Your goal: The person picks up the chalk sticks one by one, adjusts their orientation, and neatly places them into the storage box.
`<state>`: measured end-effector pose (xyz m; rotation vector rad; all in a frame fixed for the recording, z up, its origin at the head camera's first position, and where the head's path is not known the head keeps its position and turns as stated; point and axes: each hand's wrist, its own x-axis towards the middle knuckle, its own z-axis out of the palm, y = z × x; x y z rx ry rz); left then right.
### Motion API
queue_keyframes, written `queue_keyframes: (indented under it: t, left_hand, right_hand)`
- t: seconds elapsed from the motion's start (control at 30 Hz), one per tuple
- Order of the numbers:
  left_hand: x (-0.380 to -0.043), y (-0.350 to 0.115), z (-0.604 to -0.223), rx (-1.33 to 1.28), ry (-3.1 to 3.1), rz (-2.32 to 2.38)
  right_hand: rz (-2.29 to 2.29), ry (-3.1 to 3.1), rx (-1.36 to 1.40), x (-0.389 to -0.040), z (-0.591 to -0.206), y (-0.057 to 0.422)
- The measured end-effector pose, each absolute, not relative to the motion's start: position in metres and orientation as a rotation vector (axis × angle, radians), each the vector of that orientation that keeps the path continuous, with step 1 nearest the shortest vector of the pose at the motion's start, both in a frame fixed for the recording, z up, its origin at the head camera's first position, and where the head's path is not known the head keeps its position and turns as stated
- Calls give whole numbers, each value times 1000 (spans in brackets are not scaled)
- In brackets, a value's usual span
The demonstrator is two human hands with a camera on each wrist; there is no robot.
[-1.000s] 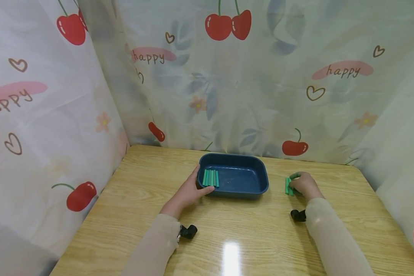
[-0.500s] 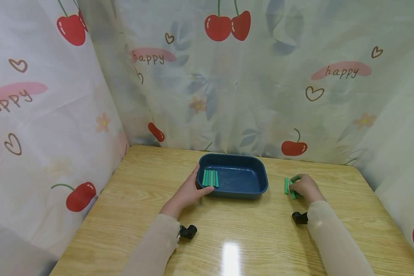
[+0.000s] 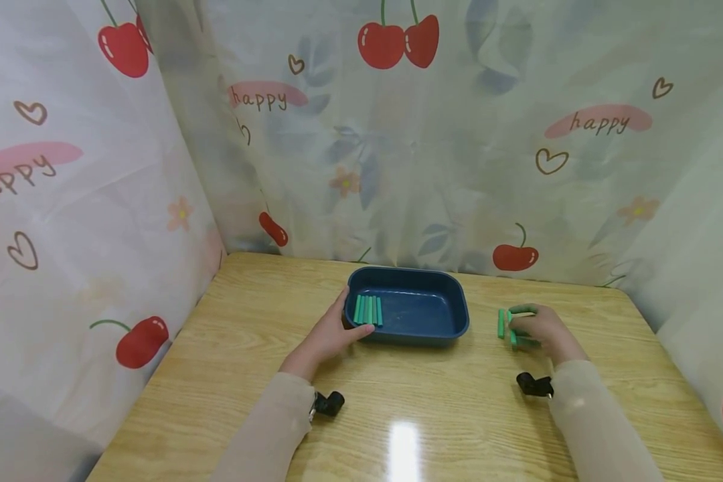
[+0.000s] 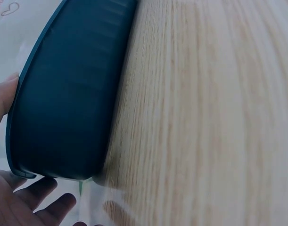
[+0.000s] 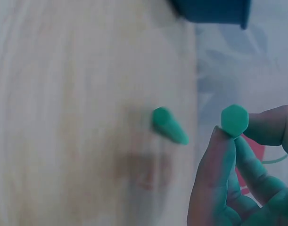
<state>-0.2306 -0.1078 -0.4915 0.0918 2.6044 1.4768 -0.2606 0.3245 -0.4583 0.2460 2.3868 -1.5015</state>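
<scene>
In the head view, my left hand [image 3: 328, 335] holds the left front corner of a dark blue plastic box [image 3: 422, 340], thumb over the near rim and fingers at the left end. Several green sticks [image 3: 367, 310] lie side by side inside the box, at its left. Right of the box, my right hand [image 3: 545, 330] pinches a green six-sided stick between thumb and fingertips; the right wrist view shows the flat end of this held stick [image 5: 234, 120], raised off the table. Another green stick [image 3: 501, 323] lies on the table just left of that hand.
The wooden table [image 3: 422, 395] carries the box near its back edge. Patterned curtains [image 3: 410, 167] with cherries close off the back and both sides. A small black wrist camera [image 3: 329, 404] sits at the left cuff, another black wrist camera [image 3: 535, 385] at the right.
My right hand has drawn slightly right and toward me and has lifted one of the two green sticks, parting it from the other. The left hand and box stay put.
</scene>
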Motion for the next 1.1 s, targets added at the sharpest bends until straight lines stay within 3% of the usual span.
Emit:
queue_keyframes:
  t: [1.1]
  left_hand:
    - [-230, -108, -491, 97, 2599, 1481]
  right_hand:
    - [-1878, 2185, 124, -259, -405, 252]
